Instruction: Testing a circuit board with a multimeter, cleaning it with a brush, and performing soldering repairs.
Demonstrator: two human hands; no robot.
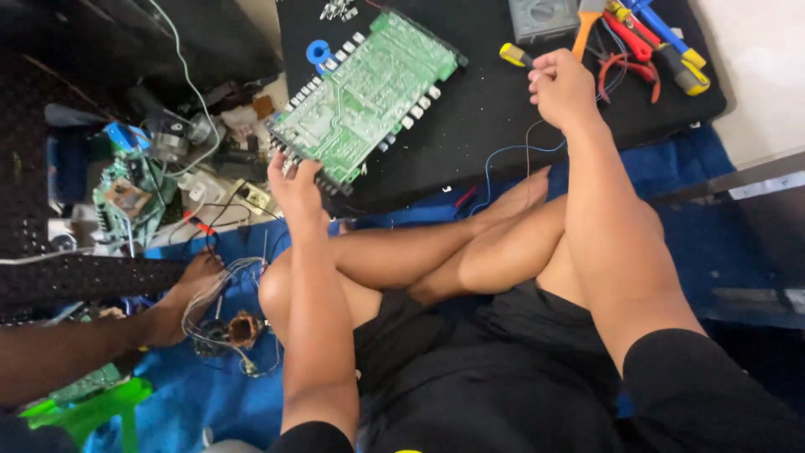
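Black mat (503,109); L hand (295,186) on PCB (365,92)

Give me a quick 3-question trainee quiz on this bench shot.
1. True or false: the left hand grips the near edge of the green circuit board.
2. Which surface does the board lie on? A) black mat B) blue cloth C) green stool
3. Fill in: the right hand is closed beside an orange-handled ____.

Key: 1 true; 2 A; 3 brush.
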